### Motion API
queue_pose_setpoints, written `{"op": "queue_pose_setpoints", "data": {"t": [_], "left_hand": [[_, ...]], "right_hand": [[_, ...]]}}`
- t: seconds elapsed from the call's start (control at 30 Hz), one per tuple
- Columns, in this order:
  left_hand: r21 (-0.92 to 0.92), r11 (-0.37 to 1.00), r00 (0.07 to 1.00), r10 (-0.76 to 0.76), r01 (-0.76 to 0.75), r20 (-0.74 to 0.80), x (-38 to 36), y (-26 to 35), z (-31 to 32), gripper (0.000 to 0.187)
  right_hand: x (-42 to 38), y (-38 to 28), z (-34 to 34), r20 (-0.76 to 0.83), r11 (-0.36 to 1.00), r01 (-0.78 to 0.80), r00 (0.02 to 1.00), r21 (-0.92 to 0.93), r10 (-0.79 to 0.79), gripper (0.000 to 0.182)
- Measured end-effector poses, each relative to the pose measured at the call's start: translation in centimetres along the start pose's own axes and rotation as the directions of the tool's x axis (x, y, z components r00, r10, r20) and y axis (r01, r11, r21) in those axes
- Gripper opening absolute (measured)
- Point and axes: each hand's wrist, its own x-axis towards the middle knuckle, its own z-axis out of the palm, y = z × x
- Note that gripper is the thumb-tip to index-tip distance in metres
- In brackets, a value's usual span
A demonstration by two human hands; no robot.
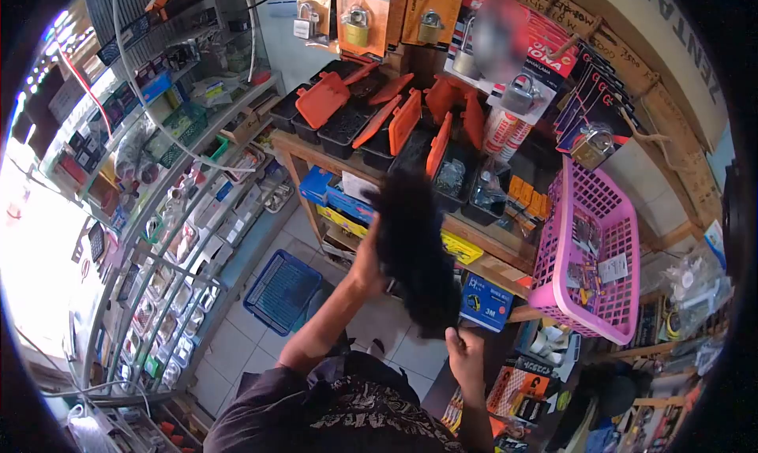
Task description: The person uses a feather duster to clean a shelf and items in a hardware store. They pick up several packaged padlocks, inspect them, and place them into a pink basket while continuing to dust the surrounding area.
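A black fluffy duster [414,256] slants across the middle of the view, in front of the shelf unit. My right hand [467,354] is closed around its lower end, with the thumb lying along it. Against the duster's left side is my left hand [369,260]; its fingers disappear behind the dark fluff, so their grip cannot be seen. Beyond the duster's upper end stand black bins [339,137] with raised orange lids [324,102]. Some bins hold small hardware pieces.
Carded padlocks [357,31] hang above the bins. A pink basket [562,295] with small packets juts out at right. A blue basket [272,273] sits on the tiled floor [229,350]. Curved glass shelves [213,256] with many small goods line the left side.
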Motion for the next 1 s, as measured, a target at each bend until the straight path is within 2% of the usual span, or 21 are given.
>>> {"op": "queue_pose_setpoints", "data": {"t": [0.03, 0.07, 0.13, 0.17, 0.2, 0.23, 0.3, 0.33, 0.43, 0.47, 0.57, 0.6, 0.63, 0.7, 0.73, 0.77, 0.83, 0.87, 0.9, 0.97, 1.0], "left_hand": [[-0.039, 0.995, 0.996, 0.091, -0.091, 0.003, -0.1, 1.3, 0.3, 0.067], [-0.125, 0.984, 0.982, 0.143, -0.127, 0.124, -0.1, 2.6, 0.6, 0.066], [-0.105, 0.987, 0.987, 0.131, -0.121, 0.095, -0.5, 3.3, 0.3, 0.066], [-0.084, 0.991, 0.992, 0.109, -0.104, 0.060, -0.8, 3.2, 0.0, 0.066], [-0.097, 0.984, 0.981, 0.160, -0.150, 0.106, 0.4, 1.3, -1.5, 0.065], [-0.093, 0.985, 0.983, 0.152, -0.143, 0.100, 0.2, -0.3, -2.1, 0.065], [0.137, 0.990, 0.999, -0.040, 0.045, -0.035, -0.3, -3.1, -2.8, 0.062], [0.136, 0.989, 0.998, -0.052, 0.056, -0.033, -0.2, -3.5, -3.2, 0.062], [0.046, 0.996, 0.997, -0.079, 0.078, 0.023, 1.1, -3.2, -5.8, 0.058], [0.024, 0.999, 0.997, -0.024, 0.022, 0.072, 2.5, -3.0, -8.0, 0.057], [-0.070, 0.985, 0.967, 0.166, -0.155, 0.192, 6.9, -2.6, -15.2, 0.054], [-0.104, 0.972, 0.948, 0.228, -0.210, 0.223, 7.1, -2.5, -16.3, 0.054], [-0.101, 0.972, 0.951, 0.229, -0.212, 0.210, 6.1, -2.8, -15.1, 0.054], [0.334, 0.841, 0.902, 0.425, -0.425, 0.076, 3.0, -4.5, -10.4, 0.052], [-0.239, 0.969, 0.998, 0.055, -0.063, -0.038, -0.7, -1.9, -3.8, 0.053], [-0.239, 0.969, 0.998, 0.049, -0.058, -0.041, -0.7, -1.9, -4.0, 0.053], [-0.278, 0.954, 0.992, 0.122, -0.114, 0.014, -0.1, -1.6, -5.2, 0.050], [-0.037, 0.962, 0.959, 0.271, -0.269, 0.080, 1.2, -2.1, -8.1, 0.050], [-0.040, 0.961, 0.958, 0.275, -0.273, 0.075, 1.7, -1.9, -9.2, 0.050], [-0.232, 0.925, 0.913, 0.349, -0.300, 0.211, 2.3, -1.3, -10.4, 0.046], [-0.236, 0.923, 0.915, 0.351, -0.303, 0.200, 1.5, -0.7, -8.9, 0.046]], "right_hand": [[-0.5, 0.1, 0.0, -0.006, 1.000, 0.002, 1.000, 0.004, -0.002, 0.043], [-1.1, 0.1, -0.3, 0.027, 1.000, -0.020, 0.999, -0.023, 0.020, 0.044], [-2.1, 0.9, -0.7, 0.094, 0.992, -0.122, 0.988, -0.023, 0.124, 0.044], [-1.9, 1.2, -0.6, 0.099, 0.992, -0.123, 0.987, -0.023, 0.125, 0.044], [-1.8, 1.1, -0.3, 0.072, 0.994, -0.103, 0.992, -0.023, 0.105, 0.043], [-1.8, 0.9, 0.1, 0.042, 0.996, -0.086, 0.995, -0.024, 0.087, 0.042], [-0.5, 0.8, 1.5, 0.048, 0.997, -0.075, 0.996, -0.017, 0.076, 0.046], [-0.3, 0.7, 2.1, 0.057, 0.998, -0.053, 0.997, -0.015, 0.054, 0.051], [-1.0, -0.2, 4.1, 0.072, 0.996, -0.069, 0.995, 0.052, 0.065, 0.052], [-1.8, 0.5, 4.5, 0.124, 0.996, -0.077, 0.990, 0.041, 0.071, 0.052], [-4.2, 3.3, 5.9, 0.132, 0.992, -0.074, 0.989, 0.100, 0.061, 0.051], [-4.3, 3.8, 6.1, 0.106, 0.993, -0.043, 0.994, 0.112, 0.031, 0.050], [-4.1, 3.8, 6.4, 0.118, 0.992, -0.050, 0.992, 0.117, 0.037, 0.050], [-2.8, 3.2, 6.9, 0.056, 0.977, -0.148, 0.988, 0.154, 0.141, 0.049], [-2.0, 2.4, 7.1, 0.078, 0.949, -0.223, 0.974, 0.221, 0.211, 0.048], [-2.1, 2.1, 7.2, 0.078, 0.948, -0.229, 0.973, 0.221, 0.217, 0.048], [-2.0, 1.7, 7.6, 0.170, 0.967, -0.148, 0.979, 0.206, 0.114, 0.049], [-2.3, 2.5, 7.5, 0.216, 0.977, -0.103, 0.974, 0.185, 0.061, 0.049], [-2.3, 2.9, 7.1, 0.222, 0.978, -0.103, 0.973, 0.182, 0.061, 0.049], [-2.2, 3.5, 6.2, 0.137, 0.979, -0.106, 0.987, 0.175, 0.083, 0.033], [-2.1, 4.1, 6.4, 0.134, 0.983, -0.102, 0.988, 0.149, 0.083, 0.047]]}}
